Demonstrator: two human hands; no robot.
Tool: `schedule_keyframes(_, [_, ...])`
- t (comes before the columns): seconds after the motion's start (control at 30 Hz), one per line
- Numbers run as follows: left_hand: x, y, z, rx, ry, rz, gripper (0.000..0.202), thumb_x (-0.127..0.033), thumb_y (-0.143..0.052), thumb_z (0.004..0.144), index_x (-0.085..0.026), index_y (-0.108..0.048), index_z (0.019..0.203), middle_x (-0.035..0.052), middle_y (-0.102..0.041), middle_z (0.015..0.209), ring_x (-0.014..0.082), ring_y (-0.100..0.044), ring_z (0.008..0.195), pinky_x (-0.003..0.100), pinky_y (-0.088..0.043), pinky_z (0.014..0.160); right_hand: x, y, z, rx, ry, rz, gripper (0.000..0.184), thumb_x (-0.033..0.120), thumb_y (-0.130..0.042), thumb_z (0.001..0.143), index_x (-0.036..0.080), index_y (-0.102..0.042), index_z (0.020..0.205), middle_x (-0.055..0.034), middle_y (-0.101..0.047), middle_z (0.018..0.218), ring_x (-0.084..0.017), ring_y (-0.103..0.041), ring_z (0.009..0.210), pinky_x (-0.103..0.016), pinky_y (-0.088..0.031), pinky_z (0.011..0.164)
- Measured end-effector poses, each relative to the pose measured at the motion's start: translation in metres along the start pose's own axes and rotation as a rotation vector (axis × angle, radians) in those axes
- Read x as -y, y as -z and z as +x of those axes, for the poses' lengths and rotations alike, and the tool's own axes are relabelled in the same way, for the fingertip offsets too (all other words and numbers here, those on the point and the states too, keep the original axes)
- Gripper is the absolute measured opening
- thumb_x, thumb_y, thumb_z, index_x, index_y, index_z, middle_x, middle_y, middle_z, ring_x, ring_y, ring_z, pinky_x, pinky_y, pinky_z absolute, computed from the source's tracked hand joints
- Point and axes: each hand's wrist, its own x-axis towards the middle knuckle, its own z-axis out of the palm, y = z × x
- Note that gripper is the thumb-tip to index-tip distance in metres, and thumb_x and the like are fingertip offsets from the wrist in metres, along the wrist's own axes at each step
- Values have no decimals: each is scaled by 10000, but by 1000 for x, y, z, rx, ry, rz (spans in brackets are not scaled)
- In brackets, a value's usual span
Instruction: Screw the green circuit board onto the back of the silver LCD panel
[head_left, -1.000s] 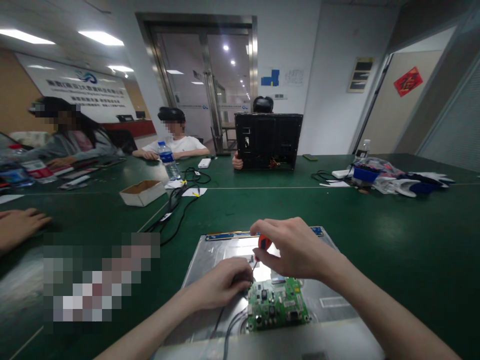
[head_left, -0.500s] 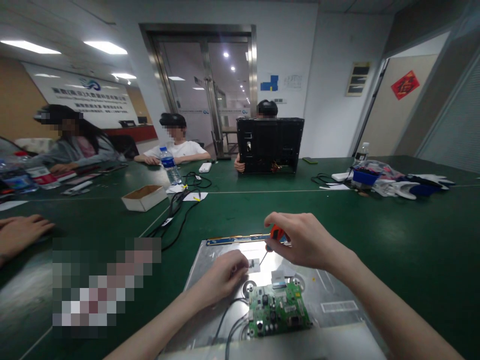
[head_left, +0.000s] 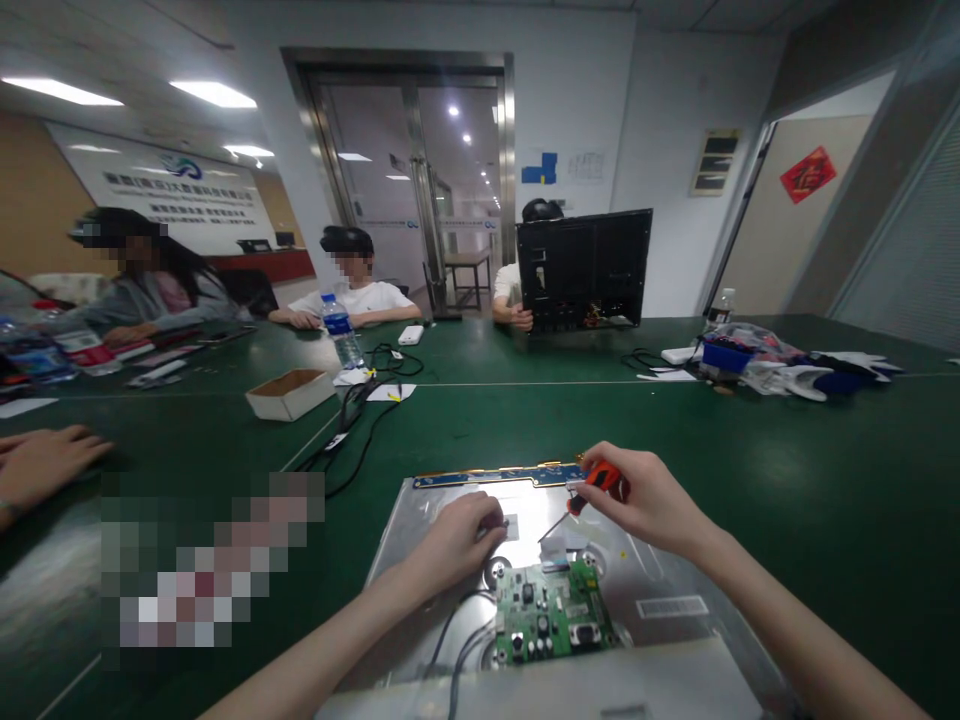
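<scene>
Since your right hand (head_left: 643, 502) has shifted rightward, it stands farther from your left hand (head_left: 456, 542), the two seemingly at separate spots. Right: clamped on screwdriver (head_left: 609, 481), tip just beyond board (head_left: 546, 604). Left: curled over panel (head_left: 637, 578), contents unclear. Board: on panel, before you.

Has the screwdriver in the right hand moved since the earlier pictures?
Yes, rightward. Against the green circuit board, the screwdriver had its shaft by the far left corner; now its tip is beyond the far edge, near that edge's middle.
</scene>
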Motion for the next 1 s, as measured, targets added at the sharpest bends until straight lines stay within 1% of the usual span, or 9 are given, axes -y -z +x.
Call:
schedule_keyframes(0.07, [0,3,-1,21,-10,1,66,-220,-542,830,-189,-568,778,40,-621,799,197,-552,760,294,-390,698,-7,-4,-6,-40,-30,54,194,404,-592,928,211,-609,937,2,-663,723,-132,-559,550,-260,-432,551])
schedule_keyframes(0.2, [-4,14,-10,60,-30,-4,70,-208,-530,834,-187,-580,790,36,-636,806,195,-563,770,293,-404,705,-17,-10,-16,-132,-102,143,262,466,-590,922,205,-608,915,-3,-650,739,-127,-540,537,-259,-436,533])
schedule_keyframes(0.27, [-9,21,-21,72,-35,-16,97,-190,-502,846,-185,-589,804,32,-640,810,189,-568,774,287,-407,702,-19,-11,-20,-167,-133,197,305,506,-589,915,202,-609,904,-2,-626,737,-126,-525,533,-258,-434,514])
schedule_keyframes(0.37, [-17,26,-45,111,-25,-59,123,-209,-497,878,-187,-601,816,22,-647,812,176,-573,751,278,-413,696,-21,-14,-23,-165,-163,265,338,536,-596,905,198,-609,907,-5,-602,751,-134,-530,556,-254,-430,496])
schedule_keyframes(0.47, [-23,19,-71,153,-4,-117,130,-197,-496,893,-200,-626,884,22,-665,860,177,-593,793,280,-417,725,-19,-17,-25,-123,-168,279,316,518,-597,910,202,-607,919,-5,-601,759,-132,-526,560,-249,-417,489])
schedule_keyframes(0.57, [-27,3,-91,146,-35,-156,130,-191,-496,891,-212,-623,882,26,-662,847,181,-595,773,278,-414,698,-13,-21,-25,-95,-146,285,278,484,-592,915,207,-609,919,1,-604,737,-131,-517,555,-246,-407,493])
schedule_keyframes(0.63, [-31,-8,-98,119,-54,-181,126,-177,-485,892,-215,-605,893,36,-667,876,190,-602,800,280,-420,698,-7,-22,-25,-99,-123,294,250,456,-593,911,207,-610,909,5,-601,718,-130,-510,551,-246,-406,499])
schedule_keyframes(0.77, [-38,-20,-100,24,-76,-196,125,-160,-458,901,-215,-563,861,39,-642,833,189,-589,768,279,-416,672,4,-24,-25,-87,-80,302,225,426,-592,903,202,-610,882,17,-581,684,-127,-506,546,-246,-413,508])
schedule_keyframes(1.0, [-44,-25,-98,29,-56,-206,133,-141,-449,906,-216,-544,849,54,-628,901,189,-591,813,273,-429,686,7,-31,-27,-90,-32,277,215,407,-602,901,196,-615,858,11,-601,672,-131,-524,566,-251,-425,532])
